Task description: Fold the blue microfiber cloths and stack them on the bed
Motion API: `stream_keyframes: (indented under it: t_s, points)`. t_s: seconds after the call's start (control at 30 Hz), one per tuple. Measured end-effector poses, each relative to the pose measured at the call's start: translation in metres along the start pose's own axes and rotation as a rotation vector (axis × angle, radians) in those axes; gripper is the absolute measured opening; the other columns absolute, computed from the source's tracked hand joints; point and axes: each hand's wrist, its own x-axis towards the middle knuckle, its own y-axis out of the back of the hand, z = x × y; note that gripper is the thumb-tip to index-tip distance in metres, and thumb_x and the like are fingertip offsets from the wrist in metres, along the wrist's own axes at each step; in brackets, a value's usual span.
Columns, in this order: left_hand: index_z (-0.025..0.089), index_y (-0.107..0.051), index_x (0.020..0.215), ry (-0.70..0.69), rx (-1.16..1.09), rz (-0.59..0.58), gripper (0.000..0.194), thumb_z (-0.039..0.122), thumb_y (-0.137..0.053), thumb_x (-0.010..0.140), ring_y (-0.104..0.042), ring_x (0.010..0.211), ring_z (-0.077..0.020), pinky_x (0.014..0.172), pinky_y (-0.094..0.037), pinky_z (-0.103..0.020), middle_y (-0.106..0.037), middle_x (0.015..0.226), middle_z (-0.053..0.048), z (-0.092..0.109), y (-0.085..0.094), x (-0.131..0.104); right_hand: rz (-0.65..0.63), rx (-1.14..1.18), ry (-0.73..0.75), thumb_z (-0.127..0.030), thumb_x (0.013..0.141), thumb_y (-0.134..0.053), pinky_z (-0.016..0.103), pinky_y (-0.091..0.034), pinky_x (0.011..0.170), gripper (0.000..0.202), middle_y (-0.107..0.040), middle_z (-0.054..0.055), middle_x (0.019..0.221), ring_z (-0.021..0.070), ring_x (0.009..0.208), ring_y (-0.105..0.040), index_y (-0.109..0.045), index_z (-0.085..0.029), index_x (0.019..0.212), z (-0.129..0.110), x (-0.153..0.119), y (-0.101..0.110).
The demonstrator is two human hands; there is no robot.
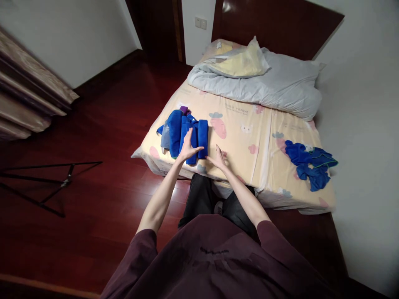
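While blue rolls (pixel 193 137) lie partly hidden, the left hand (pixel 187 150) and right hand (pixel 219 159) spread fingers wide

This looked like a bedroom in a home: a bed (pixel 237 151) with a carrot-patterned sheet (pixel 215 101) stood below a dark headboard (pixel 274 27), rumpled grey bedding (pixel 289 85) at its far end. A curtain (pixel 23 97) hung left, beyond the reddish floor (pixel 115 124); a dark door (pixel 152 25) stood far off.

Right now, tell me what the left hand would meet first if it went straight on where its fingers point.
Most likely the blue roll just under the left hand, beside the rightmost roll. Should it pass higher, the grey quilt farther up the bed looks next; depth is unclear.
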Motion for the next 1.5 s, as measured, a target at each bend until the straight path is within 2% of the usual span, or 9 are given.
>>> stream_keyframes:
  t_s: [0.17, 0.43, 0.6, 0.77, 1.0, 1.17, 1.3, 1.43, 1.5]
  points:
    - [0.02, -0.037, 0.164, -0.014, 0.099, -0.079, 0.101, 0.068, -0.074, 0.083, -0.019, 0.162, -0.041, 0.131, -0.018, -0.061, -0.028, 0.173, -0.021, -0.006, -0.014, 0.0, -0.052, 0.038, 0.036, -0.034, 0.086, -0.08, 0.048, -0.033, 0.129, 0.086, -0.04, 0.02, 0.168, 0.0337, 0.157, -0.038, -0.041, -0.016, 0.16, 0.005, -0.036, -0.009]
    - [0.023, -0.064, 0.144, -0.082, 0.405, -0.394, 0.061, 0.036, -0.06, 0.084, -0.015, 0.163, -0.0415, 0.129, -0.011, -0.071, -0.04, 0.169, -0.013, -0.009, -0.081, -0.023, -0.07, 0.406, -0.056, -0.041, 0.089, -0.072, 0.044, -0.06, 0.103, 0.053, -0.068, 0.007, 0.142, 0.0262, 0.127, -0.069, -0.065, -0.036, 0.14, 0.089, -0.192, -0.014]
    - [0.023, -0.064, 0.148, -0.121, 0.501, -0.523, 0.077, 0.029, -0.055, 0.072, -0.024, 0.162, -0.0383, 0.131, -0.012, -0.068, -0.052, 0.16, -0.014, -0.025, -0.106, -0.037, 0.413, 0.422, -0.392, -0.039, 0.088, -0.065, 0.046, -0.063, 0.096, 0.034, -0.076, 0.012, 0.125, 0.0283, 0.113, -0.075, -0.074, -0.026, 0.117, 0.17, -0.236, 0.063]
    - [0.018, -0.058, 0.154, -0.074, 0.709, -0.539, 0.085, 0.031, -0.048, 0.071, -0.029, 0.16, -0.0366, 0.131, -0.014, -0.065, -0.056, 0.157, -0.015, -0.04, -0.1, -0.048, 0.784, 0.391, -0.556, -0.037, 0.083, -0.067, 0.051, -0.06, 0.102, 0.031, -0.076, 0.018, 0.124, 0.0321, 0.117, -0.073, -0.074, -0.018, 0.105, 0.239, -0.243, 0.162]
    - [0.004, -0.057, 0.151, -0.077, 0.982, -0.514, 0.077, 0.023, -0.044, 0.078, -0.036, 0.157, -0.0341, 0.131, -0.019, -0.062, -0.056, 0.154, -0.023, -0.052, -0.09, -0.049, 0.964, 0.327, -0.539, -0.034, 0.083, -0.067, 0.05, -0.055, 0.109, 0.042, -0.072, 0.02, 0.132, 0.029, 0.116, -0.072, -0.073, -0.013, 0.119, 0.305, -0.243, 0.262]
    - [-0.006, -0.054, 0.148, -0.201, 0.931, -0.449, 0.065, 0.019, -0.037, 0.09, -0.036, 0.156, -0.0358, 0.131, -0.018, -0.059, -0.056, 0.151, -0.029, -0.062, -0.087, -0.057, 0.977, 0.292, -0.499, -0.031, 0.086, -0.063, 0.044, -0.059, 0.103, 0.052, -0.063, 0.018, 0.146, 0.0246, 0.112, -0.071, -0.067, -0.015, 0.135, 0.347, -0.242, 0.31]
    - [0.002, -0.058, 0.146, -0.281, 0.782, -0.508, 0.06, 0.027, -0.035, 0.096, -0.033, 0.158, -0.0395, 0.129, -0.024, -0.063, -0.055, 0.154, -0.026, -0.061, -0.096, -0.111, 0.915, 0.2, -0.521, -0.025, 0.085, -0.062, 0.042, -0.058, 0.105, 0.054, -0.06, 0.016, 0.15, 0.0247, 0.119, -0.068, -0.067, -0.016, 0.137, 0.374, -0.22, 0.329]
    - [0.015, -0.073, 0.125, -0.27, 0.58, -0.667, 0.047, 0.031, -0.04, 0.097, -0.053, 0.144, -0.0358, 0.12, -0.043, -0.057, -0.067, 0.143, -0.018, -0.048, -0.111, -0.22, 0.776, 0.021, -0.564, -0.018, 0.082, -0.065, 0.042, -0.048, 0.118, 0.05, -0.062, 0.016, 0.147, 0.0264, 0.138, -0.058, -0.071, -0.014, 0.132, 0.393, -0.18, 0.336]
    - [0.021, -0.078, 0.115, -0.221, 0.579, -0.714, 0.041, 0.036, -0.043, 0.099, -0.061, 0.136, -0.0355, 0.122, -0.038, -0.061, -0.075, 0.13, -0.012, -0.043, -0.115, -0.266, 0.713, -0.059, -0.584, -0.016, 0.084, -0.064, 0.042, -0.044, 0.121, 0.049, -0.061, 0.016, 0.149, 0.0268, 0.139, -0.057, -0.072, -0.013, 0.132, 0.398, -0.161, 0.337]
